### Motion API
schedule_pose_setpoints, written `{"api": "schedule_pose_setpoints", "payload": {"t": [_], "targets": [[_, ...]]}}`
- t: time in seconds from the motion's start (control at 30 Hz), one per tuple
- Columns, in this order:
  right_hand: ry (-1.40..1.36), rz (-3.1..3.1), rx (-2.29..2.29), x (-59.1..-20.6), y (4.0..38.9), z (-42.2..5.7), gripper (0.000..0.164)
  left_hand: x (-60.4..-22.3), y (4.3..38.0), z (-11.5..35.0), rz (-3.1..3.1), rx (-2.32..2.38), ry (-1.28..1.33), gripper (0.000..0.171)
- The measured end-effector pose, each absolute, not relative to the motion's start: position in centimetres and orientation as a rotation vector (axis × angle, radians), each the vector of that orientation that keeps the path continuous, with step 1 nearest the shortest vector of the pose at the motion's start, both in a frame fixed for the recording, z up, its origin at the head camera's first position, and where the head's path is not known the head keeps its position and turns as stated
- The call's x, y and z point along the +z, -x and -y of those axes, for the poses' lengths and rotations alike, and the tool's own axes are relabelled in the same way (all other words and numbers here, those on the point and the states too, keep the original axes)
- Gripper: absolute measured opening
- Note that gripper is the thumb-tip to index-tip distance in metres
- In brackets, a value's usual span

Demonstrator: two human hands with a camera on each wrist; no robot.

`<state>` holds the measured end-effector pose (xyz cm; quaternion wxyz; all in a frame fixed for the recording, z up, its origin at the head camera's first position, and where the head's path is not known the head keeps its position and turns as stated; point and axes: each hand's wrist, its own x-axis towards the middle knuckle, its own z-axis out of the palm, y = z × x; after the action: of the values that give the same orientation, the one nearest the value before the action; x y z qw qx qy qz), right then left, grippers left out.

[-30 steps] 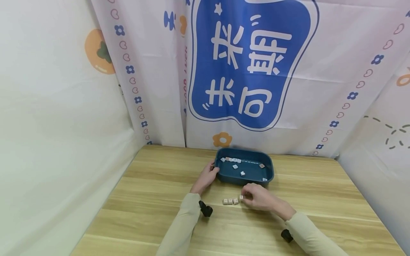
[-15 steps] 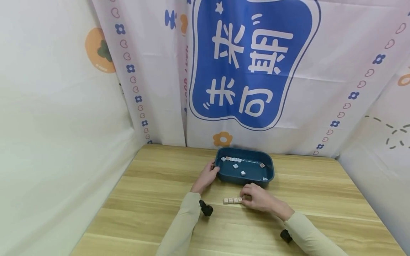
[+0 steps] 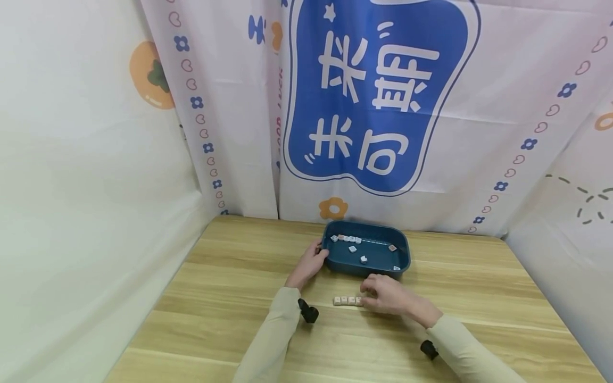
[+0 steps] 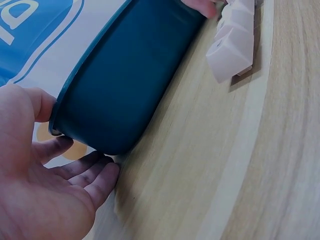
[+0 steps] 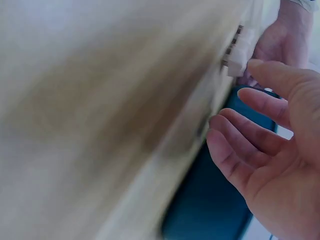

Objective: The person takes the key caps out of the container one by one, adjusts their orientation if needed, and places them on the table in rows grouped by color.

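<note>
My left hand (image 3: 308, 267) holds the left end of a dark teal tray (image 3: 356, 267); in the left wrist view, the thumb hooks over its rim and the fingers lie under and against its outer wall. In front of the tray, several pale keycaps (image 3: 348, 301) stand side by side in a short row on the wooden table. Right at the row's right end is my right hand (image 3: 390, 295). Its thumb lies close to the last keycap (image 5: 236, 65) in the right wrist view, apart from the other fingers, with nothing between them.
Inside the tray, a line of white and orange-toned keycaps (image 3: 347, 239) runs along the back left. Others lie scattered, among them an orange-toned keycap (image 3: 392, 248) at the right. A printed curtain (image 3: 297, 205) hangs behind the table (image 3: 230, 276).
My right hand has brought the last keycap leftward and down against the row's right end, then loosened its fingers from it. The left hand and tray have stayed put.
</note>
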<state>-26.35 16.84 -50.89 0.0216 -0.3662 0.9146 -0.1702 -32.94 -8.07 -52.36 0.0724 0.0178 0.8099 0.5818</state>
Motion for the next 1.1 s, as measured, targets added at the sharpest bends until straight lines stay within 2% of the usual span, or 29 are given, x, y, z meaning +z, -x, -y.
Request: {"api": "schedule_pose_setpoints", "payload": {"t": [0.2,0.7,1.1], "targets": [[1.267,-2.878,-0.589,-49.5,26.9,-17.4,0.003,-52.3,32.8,8.1,-2.431,1.751,-0.058,0.057],[1.117,-2.893,-0.675,-47.1,28.3,-18.0,0.004,-51.9,32.5,8.0,-2.428,1.742,-0.047,0.059],[1.107,-3.004,-0.733,-46.2,29.8,-18.4,0.006,-52.0,32.8,7.9,-2.435,1.748,-0.047,0.056]]}}
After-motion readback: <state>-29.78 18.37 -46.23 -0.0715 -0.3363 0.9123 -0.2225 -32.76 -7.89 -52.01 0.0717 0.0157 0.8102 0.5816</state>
